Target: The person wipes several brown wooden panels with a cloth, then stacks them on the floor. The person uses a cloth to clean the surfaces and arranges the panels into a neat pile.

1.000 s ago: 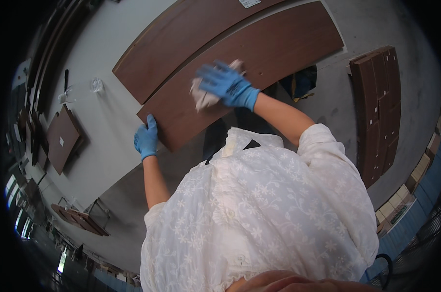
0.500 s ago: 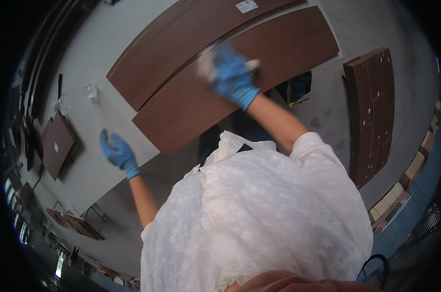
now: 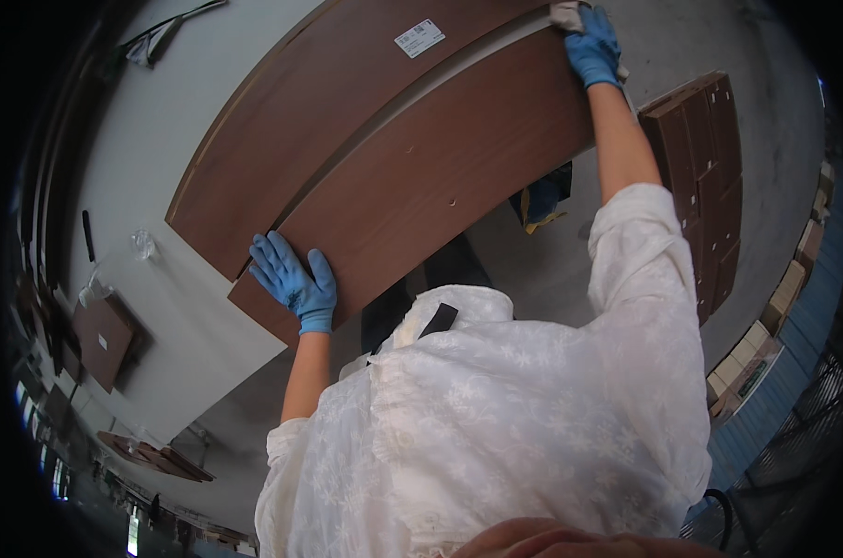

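My left hand, in a blue glove, lies spread with its fingers apart on the left end of the near brown panel. At that panel's far right end, my right hand, also gloved in blue, is closed on a pale cloth at the edge. Two small marks or holes show in the near panel's face. Beyond it, with a narrow gap between, lies a second brown panel bearing a white label. Both panels rest on a pale table.
A stack of brown panels stands at the right. On the table's left are a clear plastic object, a thin black-handled thing and a smaller brown panel. A dark blue and yellow item sits below the table's near edge.
My right hand has swept with the cloth to the panel's far right end. My left hand has come from above the bare table onto the panel's left end.
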Motion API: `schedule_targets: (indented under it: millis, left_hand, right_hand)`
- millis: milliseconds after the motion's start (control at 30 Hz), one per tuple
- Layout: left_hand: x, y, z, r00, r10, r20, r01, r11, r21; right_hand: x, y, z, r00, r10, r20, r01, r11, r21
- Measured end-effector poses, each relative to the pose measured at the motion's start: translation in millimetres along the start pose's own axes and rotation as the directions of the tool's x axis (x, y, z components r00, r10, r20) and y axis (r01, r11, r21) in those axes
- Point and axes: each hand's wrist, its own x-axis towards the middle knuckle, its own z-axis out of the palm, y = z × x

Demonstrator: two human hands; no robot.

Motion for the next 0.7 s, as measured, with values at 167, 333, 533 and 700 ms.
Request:
schedule_targets:
  millis: [167,333,533,700]
  left_hand:
    - [5.3,6.9,2.2,0.998,-0.026,0.051,0.024,0.999,0.029]
    - [15.9,-14.1,-6.9,0.988,-0.053,0.148,0.049,0.998,0.032]
    - [25.5,-29.4,1.5,0.990,-0.038,0.137,0.042,0.999,-0.028]
    - [14.8,-31.1,6.1,0.994,-0.028,0.109,0.026,0.999,0.027]
  right_hand:
    - [-12.9,3.5,12.6,0.995,0.053,0.088,-0.051,0.998,-0.031]
    - [-117.4,-206.1,-79.3,0.893,-0.244,0.378,0.150,0.954,0.260]
    - [-88.6,-120.8,-64.2,0.958,-0.126,0.258,0.025,0.931,0.364]
    - [-65.5,2.5,-47.0,0.979,0.037,0.201,-0.036,0.999,-0.011]
